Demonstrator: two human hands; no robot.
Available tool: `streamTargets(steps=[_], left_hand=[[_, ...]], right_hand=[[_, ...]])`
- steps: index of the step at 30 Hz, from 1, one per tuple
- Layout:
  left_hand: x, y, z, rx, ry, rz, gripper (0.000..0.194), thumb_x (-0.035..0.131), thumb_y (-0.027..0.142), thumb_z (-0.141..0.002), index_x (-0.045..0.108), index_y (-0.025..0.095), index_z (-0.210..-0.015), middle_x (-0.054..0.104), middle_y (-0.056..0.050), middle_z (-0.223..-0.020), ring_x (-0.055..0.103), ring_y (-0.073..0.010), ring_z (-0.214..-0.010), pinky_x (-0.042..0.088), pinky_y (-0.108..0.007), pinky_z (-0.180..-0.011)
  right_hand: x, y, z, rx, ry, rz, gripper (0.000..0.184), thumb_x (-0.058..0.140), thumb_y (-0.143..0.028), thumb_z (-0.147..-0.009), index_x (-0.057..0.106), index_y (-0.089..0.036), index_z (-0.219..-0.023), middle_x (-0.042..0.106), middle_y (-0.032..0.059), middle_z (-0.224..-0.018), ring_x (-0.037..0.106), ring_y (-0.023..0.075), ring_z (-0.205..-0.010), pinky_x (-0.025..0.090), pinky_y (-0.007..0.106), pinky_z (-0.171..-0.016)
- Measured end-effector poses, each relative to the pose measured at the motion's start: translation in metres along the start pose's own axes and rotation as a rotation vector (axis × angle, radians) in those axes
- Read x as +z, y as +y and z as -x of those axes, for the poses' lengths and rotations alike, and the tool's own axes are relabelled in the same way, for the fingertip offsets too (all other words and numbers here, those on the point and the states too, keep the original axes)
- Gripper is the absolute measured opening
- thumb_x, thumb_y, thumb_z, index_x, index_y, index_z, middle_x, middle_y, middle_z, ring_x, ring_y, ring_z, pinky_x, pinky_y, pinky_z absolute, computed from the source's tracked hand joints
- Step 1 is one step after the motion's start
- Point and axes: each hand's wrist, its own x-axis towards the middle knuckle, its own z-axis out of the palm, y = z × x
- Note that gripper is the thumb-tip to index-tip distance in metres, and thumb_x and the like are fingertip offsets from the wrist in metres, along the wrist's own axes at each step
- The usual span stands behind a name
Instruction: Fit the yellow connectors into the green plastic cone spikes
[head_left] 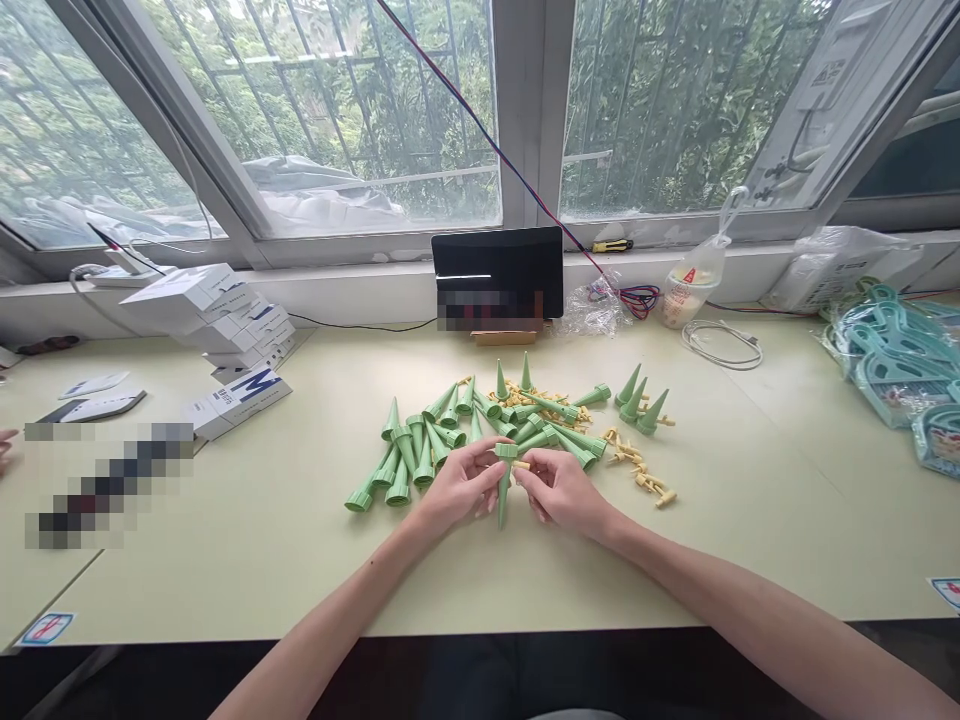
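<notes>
Between the fingers of my left hand (466,482) is a green plastic spike (505,490), held point down with its wide ribbed cap on top. My right hand (564,492) pinches a small yellow valve piece (520,465) against the spike's side, just below the cap. Whether the piece is inserted I cannot tell. Beyond my hands lies a pile of green spikes (409,445), some standing and some on their sides. Loose yellow valve pieces (637,462) are scattered to the right of the pile, with more behind it. Several green spikes (642,400) stand upright at the right.
A dark tablet (499,275) leans at the window sill. White boxes (217,320) are stacked at the left, near a person's fingers (6,450) at the edge. Teal plastic items (892,350) lie at the right. A coiled white cable (721,345) and a bagged cup (684,292) sit behind.
</notes>
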Motion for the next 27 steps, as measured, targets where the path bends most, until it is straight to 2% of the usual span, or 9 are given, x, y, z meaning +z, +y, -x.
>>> streamTargets(steps=[4,7,13,19,22,24,27], left_hand=[[-0.001,0.001,0.0,-0.015,-0.013,0.022,0.051,0.069,0.043,-0.088,0.059,0.013,-0.129,0.054,0.003,-0.067,0.049,-0.006,-0.044,0.038,-0.016,-0.036],[0.0,0.002,0.001,-0.014,-0.019,0.03,0.05,0.068,0.042,-0.089,0.06,0.014,-0.129,0.054,0.004,-0.066,0.048,-0.0056,-0.044,0.039,-0.016,-0.037],[0.001,0.005,0.001,0.002,-0.015,-0.001,0.052,0.069,0.042,-0.088,0.059,0.014,-0.131,0.052,0.004,-0.068,0.045,-0.0038,-0.041,0.039,-0.017,-0.038],[0.0,-0.001,0.0,0.048,-0.014,-0.059,0.052,0.065,0.041,-0.091,0.056,0.017,-0.136,0.054,0.003,-0.071,0.05,-0.0056,-0.045,0.041,-0.018,-0.04],[0.0,-0.003,0.0,0.074,-0.008,-0.072,0.052,0.065,0.041,-0.091,0.056,0.017,-0.137,0.051,0.004,-0.068,0.05,-0.0062,-0.046,0.043,-0.019,-0.042],[0.0,-0.003,0.0,0.081,-0.007,-0.078,0.052,0.065,0.041,-0.091,0.056,0.017,-0.137,0.05,0.005,-0.068,0.05,-0.0061,-0.046,0.043,-0.019,-0.042],[0.0,-0.002,0.001,0.075,-0.011,-0.081,0.052,0.065,0.041,-0.091,0.056,0.017,-0.136,0.049,0.004,-0.069,0.051,-0.0065,-0.046,0.043,-0.019,-0.042]], right_hand=[[-0.002,0.004,-0.001,-0.27,0.104,0.334,0.028,0.052,-0.028,-0.096,0.047,-0.02,-0.07,0.048,-0.0021,-0.059,0.041,0.0121,-0.054,0.033,0.027,-0.053],[-0.002,0.008,-0.003,-0.322,0.109,0.394,0.026,0.049,-0.024,-0.096,0.045,-0.02,-0.07,0.047,-0.0019,-0.062,0.039,0.0123,-0.056,0.031,0.027,-0.055],[-0.003,0.006,-0.003,-0.232,0.088,0.273,0.029,0.053,-0.03,-0.095,0.047,-0.02,-0.068,0.043,-0.0038,-0.057,0.037,0.0114,-0.052,0.03,0.026,-0.05],[-0.004,-0.002,-0.003,0.119,-0.077,-0.206,0.034,0.062,-0.048,-0.09,0.054,-0.019,-0.073,0.051,-0.0052,-0.048,0.045,0.0104,-0.034,0.034,0.023,-0.034],[-0.006,-0.004,-0.005,0.197,-0.122,-0.391,0.037,0.069,-0.051,-0.084,0.057,-0.018,-0.073,0.051,-0.006,-0.049,0.044,0.0086,-0.034,0.034,0.02,-0.03],[-0.006,-0.004,-0.005,0.209,-0.136,-0.422,0.037,0.07,-0.051,-0.083,0.057,-0.018,-0.074,0.05,-0.0063,-0.05,0.043,0.008,-0.034,0.034,0.02,-0.03],[-0.006,-0.002,-0.003,0.168,-0.125,-0.31,0.037,0.065,-0.051,-0.088,0.055,-0.019,-0.072,0.051,-0.0056,-0.05,0.045,0.0094,-0.034,0.034,0.021,-0.03]])
